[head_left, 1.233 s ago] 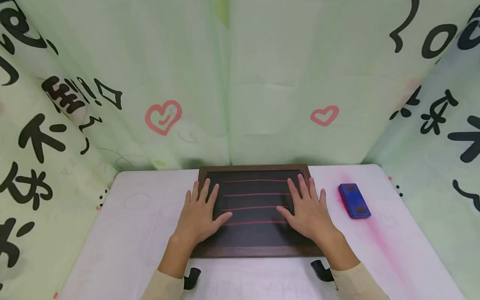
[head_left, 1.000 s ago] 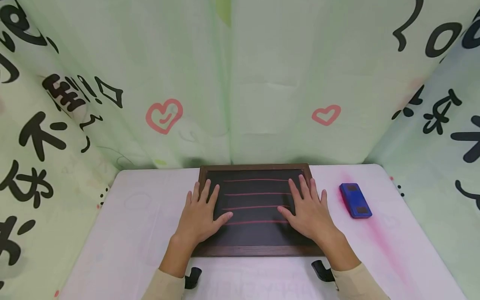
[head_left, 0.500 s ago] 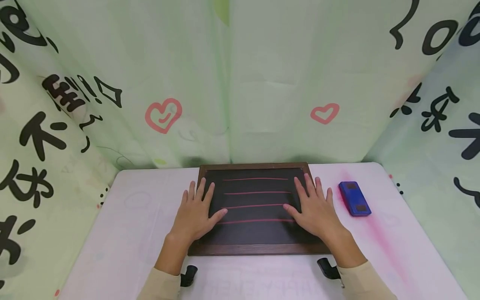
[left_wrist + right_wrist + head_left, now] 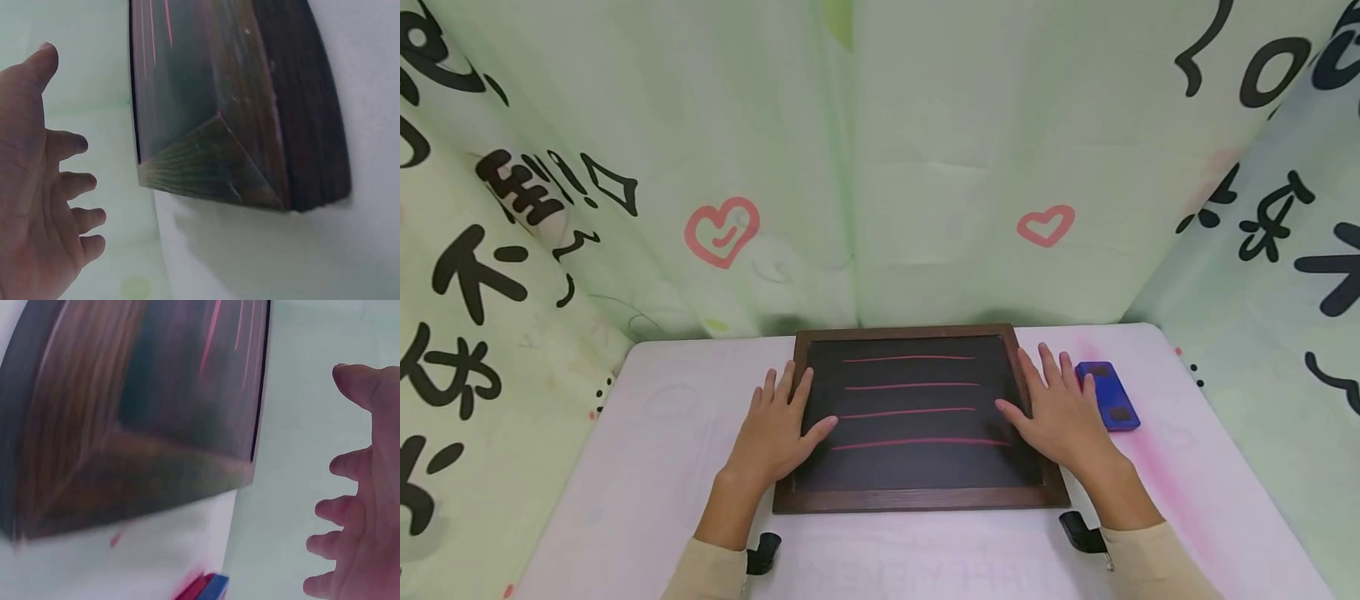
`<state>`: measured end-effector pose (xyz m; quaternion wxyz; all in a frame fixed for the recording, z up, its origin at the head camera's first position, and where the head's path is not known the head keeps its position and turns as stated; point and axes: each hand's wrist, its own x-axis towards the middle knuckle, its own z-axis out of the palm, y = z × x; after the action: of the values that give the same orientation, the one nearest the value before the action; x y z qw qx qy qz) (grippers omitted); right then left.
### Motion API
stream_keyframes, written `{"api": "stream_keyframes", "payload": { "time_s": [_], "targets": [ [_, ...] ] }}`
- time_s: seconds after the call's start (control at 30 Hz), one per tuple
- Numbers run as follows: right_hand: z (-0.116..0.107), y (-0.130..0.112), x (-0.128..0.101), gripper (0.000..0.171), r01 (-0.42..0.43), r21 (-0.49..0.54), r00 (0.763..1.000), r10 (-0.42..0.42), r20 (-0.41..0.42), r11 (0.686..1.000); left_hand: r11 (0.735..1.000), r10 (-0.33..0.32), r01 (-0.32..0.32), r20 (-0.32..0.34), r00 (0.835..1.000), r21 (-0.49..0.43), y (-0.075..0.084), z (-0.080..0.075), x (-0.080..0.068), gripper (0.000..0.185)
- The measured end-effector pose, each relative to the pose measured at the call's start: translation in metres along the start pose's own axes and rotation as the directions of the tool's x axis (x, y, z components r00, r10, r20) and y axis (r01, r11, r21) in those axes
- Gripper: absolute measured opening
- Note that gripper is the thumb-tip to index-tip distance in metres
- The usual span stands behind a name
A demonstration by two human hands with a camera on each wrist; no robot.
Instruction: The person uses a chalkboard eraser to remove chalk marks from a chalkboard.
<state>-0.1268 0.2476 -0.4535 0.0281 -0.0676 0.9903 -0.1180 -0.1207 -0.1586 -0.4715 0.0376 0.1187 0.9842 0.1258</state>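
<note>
A dark chalkboard [image 4: 917,467] in a brown wooden frame lies flat on the pale pink table [image 4: 647,467]; several red chalk lines cross it. My left hand [image 4: 775,429] lies flat and open over the frame's left edge, thumb on the board. My right hand [image 4: 1060,417] lies flat and open over the frame's right edge, its fingers close to a blue eraser [image 4: 1108,396]. The left wrist view shows the frame's corner [image 4: 250,156] beside my spread left hand [image 4: 37,187]. The right wrist view shows the blurred frame [image 4: 125,456], my right hand [image 4: 356,519] and a bit of the eraser [image 4: 212,587].
Pale green cloth walls [image 4: 880,167] with black characters and pink hearts close in the table at the back and both sides. A pink chalk smear [image 4: 1157,467] runs along the table's right part. Black clips [image 4: 763,552] [image 4: 1082,532] sit at the front edge by my sleeves.
Both hands have slid outward from the board's surface toward its left and right frame edges. The right hand has come close to the blue eraser.
</note>
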Motion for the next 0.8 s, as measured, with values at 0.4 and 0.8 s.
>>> {"api": "stream_keyframes", "payload": {
  "time_s": [0.4,0.8],
  "targets": [
    [0.003,0.046,0.0,0.087,0.0,-0.046,0.998,-0.003,-0.063,0.999,0.995,-0.012,0.012,0.003,1.0,-0.102,-0.018,0.01,-0.002,0.088],
    [0.011,0.093,-0.002,0.08,0.007,-0.025,0.985,-0.011,-0.172,1.0,0.95,-0.036,0.047,0.041,0.999,-0.31,-0.033,0.012,-0.003,0.085]
  ]
}}
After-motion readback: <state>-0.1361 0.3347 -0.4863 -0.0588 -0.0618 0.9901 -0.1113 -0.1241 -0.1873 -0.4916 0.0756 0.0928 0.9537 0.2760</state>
